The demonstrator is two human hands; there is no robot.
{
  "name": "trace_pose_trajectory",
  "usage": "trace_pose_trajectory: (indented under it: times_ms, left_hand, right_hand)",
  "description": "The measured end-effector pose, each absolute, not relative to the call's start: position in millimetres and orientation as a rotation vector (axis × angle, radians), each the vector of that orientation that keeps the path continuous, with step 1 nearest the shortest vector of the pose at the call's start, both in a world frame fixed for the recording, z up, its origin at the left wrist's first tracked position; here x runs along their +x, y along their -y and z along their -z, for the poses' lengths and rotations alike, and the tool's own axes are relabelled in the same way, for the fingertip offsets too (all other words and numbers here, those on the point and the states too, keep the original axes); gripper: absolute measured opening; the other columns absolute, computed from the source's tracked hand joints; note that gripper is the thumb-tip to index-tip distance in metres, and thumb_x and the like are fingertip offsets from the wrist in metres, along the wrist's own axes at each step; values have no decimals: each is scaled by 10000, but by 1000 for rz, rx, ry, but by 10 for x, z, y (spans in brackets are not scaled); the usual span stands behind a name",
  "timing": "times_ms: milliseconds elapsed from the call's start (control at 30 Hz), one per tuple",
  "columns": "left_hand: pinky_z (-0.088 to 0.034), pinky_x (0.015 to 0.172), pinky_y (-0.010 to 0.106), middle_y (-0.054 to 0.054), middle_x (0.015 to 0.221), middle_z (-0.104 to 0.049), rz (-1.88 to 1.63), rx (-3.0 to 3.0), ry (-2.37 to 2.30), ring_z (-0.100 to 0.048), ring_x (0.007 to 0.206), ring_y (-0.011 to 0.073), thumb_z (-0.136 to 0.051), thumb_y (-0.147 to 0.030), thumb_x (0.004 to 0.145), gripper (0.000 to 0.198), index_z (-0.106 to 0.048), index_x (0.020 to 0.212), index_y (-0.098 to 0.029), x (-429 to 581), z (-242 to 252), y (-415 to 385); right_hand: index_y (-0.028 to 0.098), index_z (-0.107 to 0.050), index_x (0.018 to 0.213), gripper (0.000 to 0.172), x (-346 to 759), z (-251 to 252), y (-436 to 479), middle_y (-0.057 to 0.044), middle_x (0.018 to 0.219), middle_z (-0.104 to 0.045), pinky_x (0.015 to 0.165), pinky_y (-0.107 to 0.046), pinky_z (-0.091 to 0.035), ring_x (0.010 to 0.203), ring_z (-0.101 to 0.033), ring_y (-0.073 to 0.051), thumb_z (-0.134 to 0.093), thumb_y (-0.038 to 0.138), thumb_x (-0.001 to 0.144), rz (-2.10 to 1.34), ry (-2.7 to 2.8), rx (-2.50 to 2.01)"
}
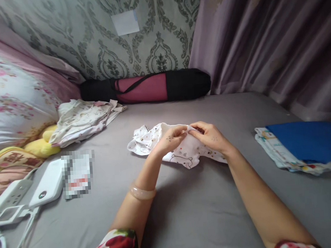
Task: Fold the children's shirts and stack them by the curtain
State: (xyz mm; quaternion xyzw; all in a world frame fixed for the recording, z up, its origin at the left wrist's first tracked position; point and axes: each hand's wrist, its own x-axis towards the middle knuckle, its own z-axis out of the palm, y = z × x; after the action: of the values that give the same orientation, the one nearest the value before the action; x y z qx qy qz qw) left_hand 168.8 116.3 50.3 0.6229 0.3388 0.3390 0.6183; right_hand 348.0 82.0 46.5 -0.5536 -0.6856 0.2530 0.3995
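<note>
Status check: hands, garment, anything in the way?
Both pinching: left hand and right hand grip the white printed garment at its top edge. Garment crumpled on grey sheet. Nothing lies over it.

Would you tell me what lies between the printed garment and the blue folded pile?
Only bare grey sheet separates garment and pile, per the head view.

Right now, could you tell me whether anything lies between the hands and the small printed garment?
Nothing visible does: the left hand and the right hand both pinch the top edge of the garment, which lies on the grey sheet.
</note>
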Motion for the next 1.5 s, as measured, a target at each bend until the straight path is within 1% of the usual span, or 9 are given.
trace_pose_trajectory:
  times_ms: [267,400,600,767,900,1067,1200,1267,1500]
  left_hand:
    - [-475,722,257,59,824,-691,-958,1633,-1056,-617,770,167,-582,-247,839,155,-712,907,-195,1344,-519,-1429]
    - [-463,815,285,58,854,-692,-1045,1736,-1452,-611,843,196,-578,-131,769,158,-702,841,-198,977,-357,-1643]
    - [-470,768,283,41,741,-666,-796,1829,-1498,-606,801,205,-558,-157,743,169,-701,831,-180,805,-189,-1712]
    - [-446,867,297,81,1013,-690,-778,1957,-1618,-605,944,212,-584,-192,761,250,-695,985,-183,775,-199,-1730]
    - [-442,836,297,38,882,-699,-475,1972,-1655,-619,875,196,-555,-228,793,246,-684,1000,-202,772,-217,-1705]
    - [-440,664,253,7,709,-615,-682,1875,-1425,-570,714,160,-572,-312,757,170,-646,795,-164,804,-364,-1646]
    - [-436,638,218,9,804,-614,-1062,1686,-1049,-548,706,120,-593,-286,709,169,-565,820,-161,756,-630,-1545]
    - [-430,637,209,22,861,-621,-1093,1682,-889,-548,730,112,-572,-236,698,122,-535,792,-167,708,-721,-1499]
    - [-351,496,197,-11,619,-599,-130,1998,-1166,-493,554,104,-505,-116,615,170,-645,698,-164,658,-484,-1581]
  right_hand:
    - [205,-714,926,256,3541,-373,-880,-42,954,-687,755,-294,-467,851,-627,-186,-585,414,852,-658,1681,-1446]
    - [197,-726,923,300,3586,-400,-874,-53,950,-689,714,-285,-469,845,-630,-192,-600,455,836,-743,1685,-1450]
    - [187,-726,948,355,3613,-459,-847,-69,938,-706,645,-268,-474,830,-634,-199,-622,501,819,-811,1608,-1444]
    - [187,-736,945,421,3639,-555,-788,-67,895,-710,570,-250,-469,754,-636,-187,-660,562,768,-878,1582,-1469]
    - [207,-743,960,477,3685,-637,-744,-56,877,-710,540,-245,-461,702,-631,-173,-682,617,725,-929,1579,-1468]
    - [224,-749,912,415,3804,-754,-709,-54,883,-691,593,-281,-481,759,-634,-195,-710,588,718,-650,1499,-1425]
    - [297,-744,921,250,3950,-867,-653,-52,980,-690,738,-362,-502,888,-634,-245,-694,495,777,-311,1375,-1360]
    - [302,-743,924,246,4036,-861,-640,-63,1006,-697,743,-376,-500,901,-633,-258,-689,492,778,-339,1359,-1404]
    - [181,-745,870,477,4195,-577,-730,-73,818,-720,559,-288,-461,673,-625,-196,-737,589,624,-877,1440,-1628]
